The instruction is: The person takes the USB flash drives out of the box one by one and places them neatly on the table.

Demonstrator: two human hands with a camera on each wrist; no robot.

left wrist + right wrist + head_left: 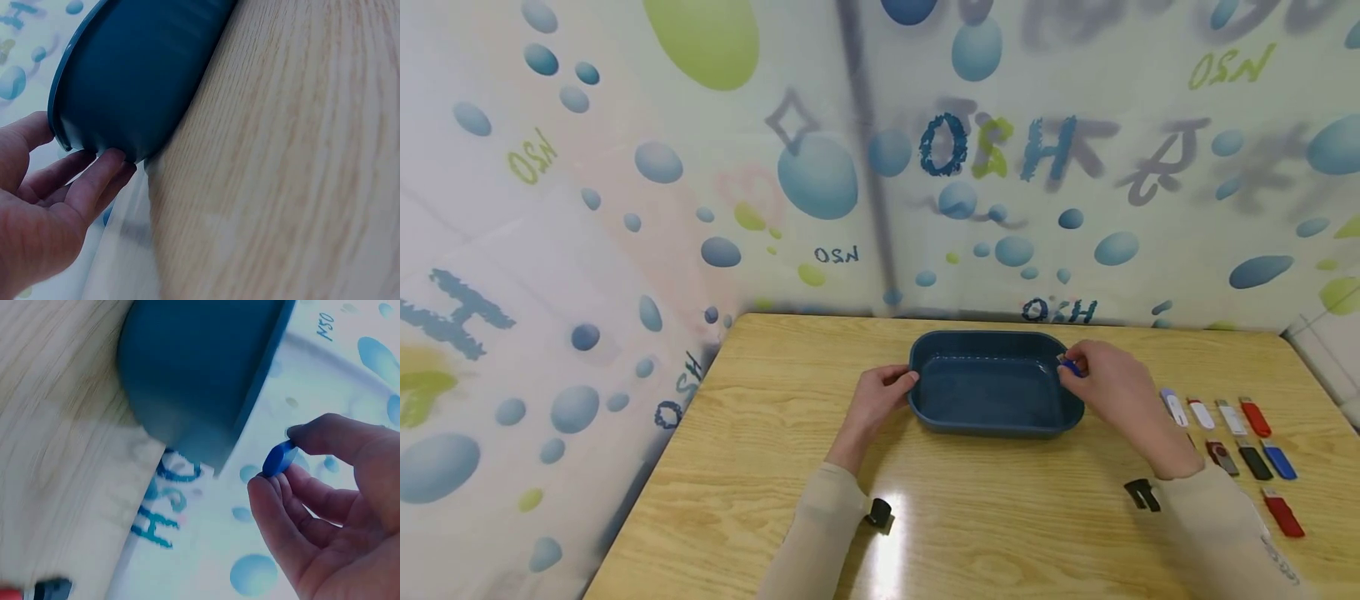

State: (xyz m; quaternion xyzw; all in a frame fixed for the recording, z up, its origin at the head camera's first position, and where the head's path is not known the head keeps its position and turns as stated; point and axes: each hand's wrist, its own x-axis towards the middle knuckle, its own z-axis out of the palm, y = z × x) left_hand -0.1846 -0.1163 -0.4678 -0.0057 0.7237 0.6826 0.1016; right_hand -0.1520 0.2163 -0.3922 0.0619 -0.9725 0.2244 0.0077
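A dark blue rectangular dish (992, 392) stands on the wooden table. My left hand (880, 396) holds its left end, the thumb at the rim and the fingertips against the outer wall, as the left wrist view shows. Between thumb and fingertips my right hand (1101, 379) pinches a blue USB stick (280, 457). In the head view that stick overlaps the dish's right rim, its metal plug pointing up and left.
Several USB sticks lie in rows on the right of the table (760, 467), among them a red one (1256, 417), a blue one (1279, 460) and a dark red one (1283, 512). A patterned curtain (925, 208) hangs behind the table.
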